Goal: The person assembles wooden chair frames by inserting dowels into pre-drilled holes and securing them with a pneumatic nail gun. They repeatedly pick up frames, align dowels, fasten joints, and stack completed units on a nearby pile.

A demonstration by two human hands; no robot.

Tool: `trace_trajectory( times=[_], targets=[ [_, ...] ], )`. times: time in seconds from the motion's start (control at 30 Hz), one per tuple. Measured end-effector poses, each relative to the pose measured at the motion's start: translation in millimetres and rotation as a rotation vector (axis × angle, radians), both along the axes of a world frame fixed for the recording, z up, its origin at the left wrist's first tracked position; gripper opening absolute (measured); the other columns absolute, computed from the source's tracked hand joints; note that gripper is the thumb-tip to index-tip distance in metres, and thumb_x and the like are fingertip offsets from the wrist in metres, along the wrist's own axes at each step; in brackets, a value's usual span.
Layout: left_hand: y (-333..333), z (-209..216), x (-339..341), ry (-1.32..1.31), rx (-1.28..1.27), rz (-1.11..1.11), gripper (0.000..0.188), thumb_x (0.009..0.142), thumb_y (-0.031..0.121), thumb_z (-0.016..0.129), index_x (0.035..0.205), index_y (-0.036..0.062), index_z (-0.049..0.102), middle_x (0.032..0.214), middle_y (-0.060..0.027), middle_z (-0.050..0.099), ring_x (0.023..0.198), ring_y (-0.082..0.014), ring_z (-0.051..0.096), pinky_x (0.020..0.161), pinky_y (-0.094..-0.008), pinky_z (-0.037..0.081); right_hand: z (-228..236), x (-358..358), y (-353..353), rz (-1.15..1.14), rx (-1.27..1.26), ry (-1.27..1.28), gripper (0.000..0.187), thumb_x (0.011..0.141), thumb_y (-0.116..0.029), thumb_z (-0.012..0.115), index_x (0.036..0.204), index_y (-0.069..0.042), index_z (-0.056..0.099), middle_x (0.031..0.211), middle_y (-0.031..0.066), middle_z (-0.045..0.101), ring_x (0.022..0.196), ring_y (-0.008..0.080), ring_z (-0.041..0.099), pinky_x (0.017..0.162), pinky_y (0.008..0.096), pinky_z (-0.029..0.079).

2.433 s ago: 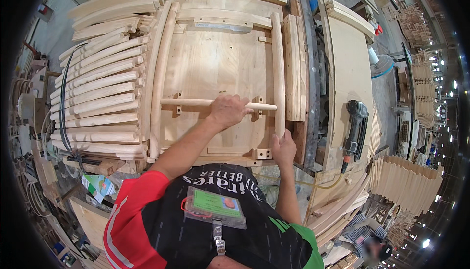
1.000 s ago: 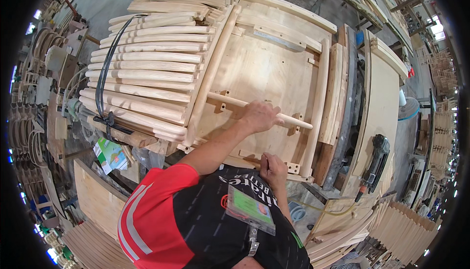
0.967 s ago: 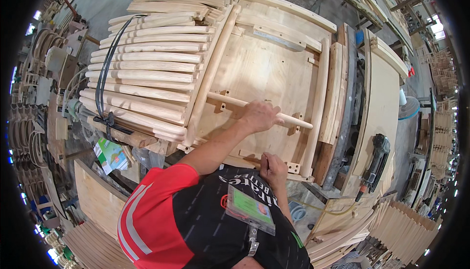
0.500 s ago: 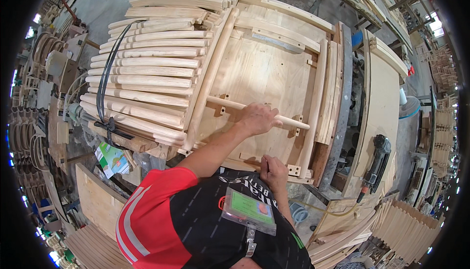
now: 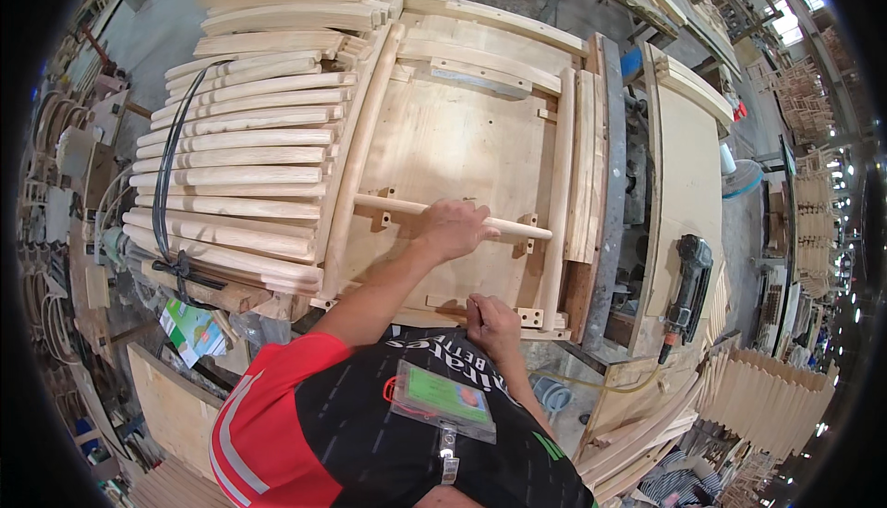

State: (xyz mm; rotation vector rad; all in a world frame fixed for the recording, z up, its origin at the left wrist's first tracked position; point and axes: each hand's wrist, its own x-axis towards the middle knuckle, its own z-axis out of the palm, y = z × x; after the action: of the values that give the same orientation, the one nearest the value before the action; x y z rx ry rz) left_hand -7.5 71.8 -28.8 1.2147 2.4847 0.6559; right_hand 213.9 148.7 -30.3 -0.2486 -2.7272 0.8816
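Observation:
My left hand [image 5: 451,229] is closed over the middle of a round wooden rail [image 5: 393,204], which spans two long wooden legs. The rail's left end meets the left leg [image 5: 368,129]; its right end lies by the right leg [image 5: 560,157]. Small drilled wooden blocks [image 5: 529,246] sit beside the rail on the plywood board [image 5: 443,143]. Curled up near the board's front edge is my right hand [image 5: 496,325], next to another drilled block [image 5: 530,317]; whatever it holds, if anything, is hidden. A curved wooden rail [image 5: 476,58] joins the legs at the far end.
Pale wooden legs [image 5: 245,143], partly tied with black cord, are piled left of the board. On the bench to the right lies a black nail gun [image 5: 687,296] with a yellowish hose. A blue fan [image 5: 741,178] stands farther right. More wooden parts [image 5: 767,397] are stacked at lower right.
The whole view has shifted, so the bench appears farther left. My left hand remains on the rail, and my right hand stays curled by the front edge.

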Motion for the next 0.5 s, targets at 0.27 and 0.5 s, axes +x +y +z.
trace_trajectory(
  times=[0.27,0.5],
  targets=[
    [1.5,6.6,-1.4,0.034,-0.007,-0.021,0.049,0.102,0.055,0.059,0.104,0.0075,0.07,0.098,-0.0169,0.074,0.094,-0.0366,0.073,0.084,-0.0492,0.057,3.5,-4.8,-1.9,0.03,-0.026,-0.08,0.01,0.092,-0.019,0.076,0.097,-0.01,0.074,0.081,0.0118,0.071,0.073,0.0326,0.07,0.065,0.0446,0.056],
    [-2.0,0.6,1.1,0.012,0.012,-0.039,0.049,0.104,0.054,0.056,0.107,0.0066,0.07,0.101,-0.0171,0.074,0.097,-0.0363,0.073,0.086,-0.0494,0.057,8.0,-4.6,-8.6,-0.017,0.033,-0.202,0.013,0.093,-0.024,0.074,0.099,-0.013,0.077,0.089,0.0105,0.076,0.083,0.0308,0.073,0.072,0.0433,0.058]
  ],
)
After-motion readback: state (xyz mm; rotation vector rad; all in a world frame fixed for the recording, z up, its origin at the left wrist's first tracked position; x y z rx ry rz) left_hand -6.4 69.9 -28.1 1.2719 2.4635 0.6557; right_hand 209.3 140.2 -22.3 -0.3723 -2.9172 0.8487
